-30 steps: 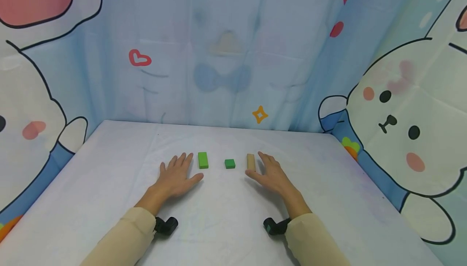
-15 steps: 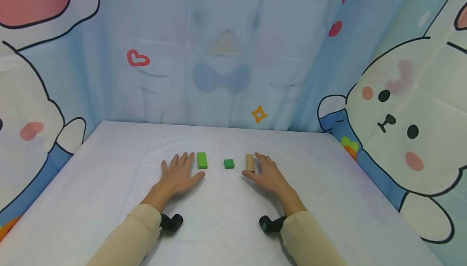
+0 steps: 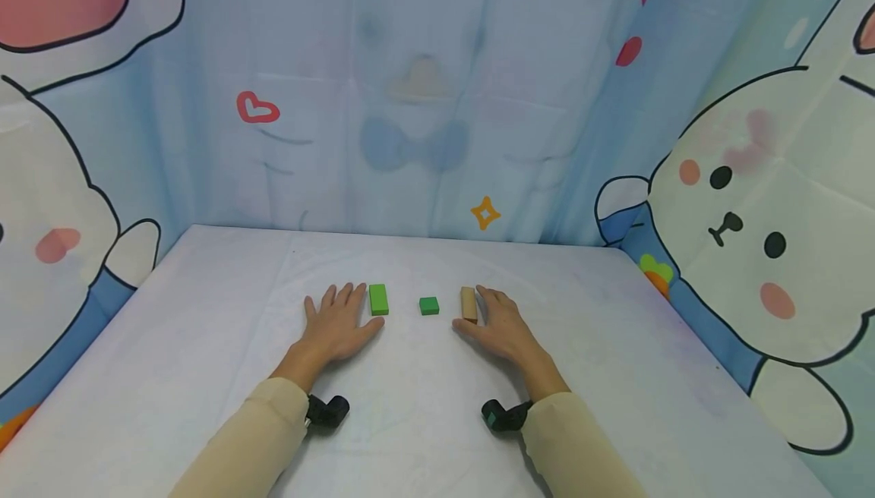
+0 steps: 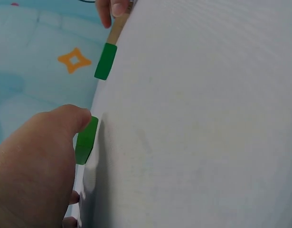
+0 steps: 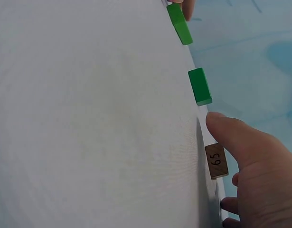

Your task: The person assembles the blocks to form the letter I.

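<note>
A light green block (image 3: 379, 300), a smaller dark green block (image 3: 428, 306) and a plain wooden block (image 3: 468, 302) lie in a row on the white cloth. My left hand (image 3: 335, 331) rests with fingers spread just left of the light green block, thumb in front of its near end. My right hand (image 3: 502, 331) is beside the wooden block, forefinger at its right side and thumb before its near end. Neither hand grips anything. In the right wrist view the wooden block (image 5: 216, 160) shows the marking "65" on its end.
The white cloth-covered table (image 3: 403, 407) reaches back to a blue curtain (image 3: 424, 103) printed with cartoon rabbits. A black wrist camera (image 3: 328, 411) sits on the left wrist and another wrist camera (image 3: 504, 415) on the right.
Both forearms have shifted slightly inward. The left hand has come a little closer to the light green block and the right hand to the wooden block. The blocks stay in place.
</note>
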Demonstrator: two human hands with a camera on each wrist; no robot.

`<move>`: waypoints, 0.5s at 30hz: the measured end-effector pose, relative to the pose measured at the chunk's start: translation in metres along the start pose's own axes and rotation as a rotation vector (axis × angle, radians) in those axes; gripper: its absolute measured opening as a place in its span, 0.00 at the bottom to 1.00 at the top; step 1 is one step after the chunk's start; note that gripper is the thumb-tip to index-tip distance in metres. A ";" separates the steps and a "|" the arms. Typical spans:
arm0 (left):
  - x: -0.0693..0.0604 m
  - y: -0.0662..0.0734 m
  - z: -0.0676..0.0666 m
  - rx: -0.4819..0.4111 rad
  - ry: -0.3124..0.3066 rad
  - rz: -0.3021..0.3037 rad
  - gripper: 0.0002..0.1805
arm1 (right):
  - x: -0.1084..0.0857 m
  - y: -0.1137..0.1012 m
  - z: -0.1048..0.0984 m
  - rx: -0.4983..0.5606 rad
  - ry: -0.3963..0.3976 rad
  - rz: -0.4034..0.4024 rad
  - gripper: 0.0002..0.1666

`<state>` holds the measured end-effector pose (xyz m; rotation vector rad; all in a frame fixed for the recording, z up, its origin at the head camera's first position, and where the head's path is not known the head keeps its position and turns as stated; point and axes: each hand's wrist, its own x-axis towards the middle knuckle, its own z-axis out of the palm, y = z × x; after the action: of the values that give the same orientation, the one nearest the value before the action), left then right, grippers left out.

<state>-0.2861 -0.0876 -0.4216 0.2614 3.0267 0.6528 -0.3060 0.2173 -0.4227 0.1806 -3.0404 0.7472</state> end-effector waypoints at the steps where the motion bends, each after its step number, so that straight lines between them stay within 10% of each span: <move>1: 0.000 0.000 0.000 0.002 0.001 0.001 0.45 | 0.000 0.000 0.000 0.000 0.001 -0.002 0.55; 15: 0.006 0.003 0.005 -0.003 0.038 -0.010 0.44 | 0.004 0.005 0.002 -0.018 0.019 -0.023 0.53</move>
<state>-0.2910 -0.0819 -0.4252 0.2365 3.0614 0.6686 -0.3106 0.2202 -0.4266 0.2070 -3.0207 0.7163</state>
